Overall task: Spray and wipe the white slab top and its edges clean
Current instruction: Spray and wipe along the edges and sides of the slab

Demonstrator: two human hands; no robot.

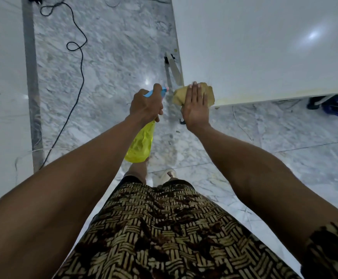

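The white slab (264,47) fills the upper right, its near corner at centre. My right hand (195,106) lies flat, fingers together, pressing a tan cloth (208,93) against that corner and the near edge. My left hand (147,105) grips the neck of a yellow spray bottle (141,143) with a blue trigger head (158,92). The nozzle points toward the slab corner, just left of the cloth. The near edge of the slab shows a yellowish stain (264,97).
The floor is grey-veined marble (113,57). A black cable (77,49) loops across it at upper left beside a grey strip (31,77). A metal slab leg (173,67) stands under the left edge. A dark blue object (337,105) sits beneath the slab at right.
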